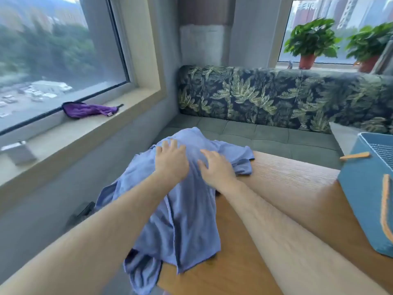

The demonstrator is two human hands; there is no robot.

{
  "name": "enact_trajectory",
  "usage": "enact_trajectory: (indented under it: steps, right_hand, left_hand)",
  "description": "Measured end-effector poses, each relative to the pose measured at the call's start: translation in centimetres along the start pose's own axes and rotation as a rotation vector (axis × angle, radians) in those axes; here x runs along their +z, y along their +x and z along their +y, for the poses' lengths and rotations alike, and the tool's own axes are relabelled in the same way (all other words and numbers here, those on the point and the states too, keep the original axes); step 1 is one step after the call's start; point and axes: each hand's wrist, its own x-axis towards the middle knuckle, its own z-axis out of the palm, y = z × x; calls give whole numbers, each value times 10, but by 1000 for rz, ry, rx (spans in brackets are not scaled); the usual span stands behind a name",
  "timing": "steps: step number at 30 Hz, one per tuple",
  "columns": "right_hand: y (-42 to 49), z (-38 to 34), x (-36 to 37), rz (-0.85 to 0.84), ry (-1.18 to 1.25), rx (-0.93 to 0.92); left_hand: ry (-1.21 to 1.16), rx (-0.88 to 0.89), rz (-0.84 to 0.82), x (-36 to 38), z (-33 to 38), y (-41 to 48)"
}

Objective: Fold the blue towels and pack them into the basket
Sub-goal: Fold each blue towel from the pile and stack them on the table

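Observation:
A heap of light blue towels lies crumpled over the left corner of the wooden table, part of it hanging off the edge. My left hand rests on top of the heap with fingers spread. Just to its right, my right hand also lies flat on the cloth, fingers straight. Neither hand grips the fabric. The blue basket with orange handles stands at the table's right edge, well apart from the towels.
A sofa with a green seat and a leaf-print backrest sits behind the table. A purple cloth lies on the left windowsill. Two potted plants stand on the far sill. A small grey box sits on the left sill.

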Motion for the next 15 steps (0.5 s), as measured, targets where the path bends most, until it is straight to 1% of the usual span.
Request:
enact_trajectory:
  steps: [1, 2, 3, 5, 8, 11, 15]
  right_hand:
    - [0, -9, 3, -5, 31, -1]
    - [0, -17, 6, -15, 37, 6]
    - [3, -23, 13, -13, 18, 2]
    - [9, -30, 27, -27, -31, 0]
    - [19, -34, 36, 30, -44, -13]
    - [13, -38, 37, 109, 48, -1]
    - [-12, -27, 18, 195, 229, 31]
  left_hand:
    - [28, -47, -41, 2, -10, -3]
    - [38, -58, -76, 3, -16, -4]
    - [44, -44, -106, 9, -22, -4]
    - [53, 2, -103, 20, -25, -2]
    - [17, 32, -3, 25, -26, 1]
    - [-79, 20, 39, 24, -30, -6]
    - [-335, 66, 188, 11, -18, -23]
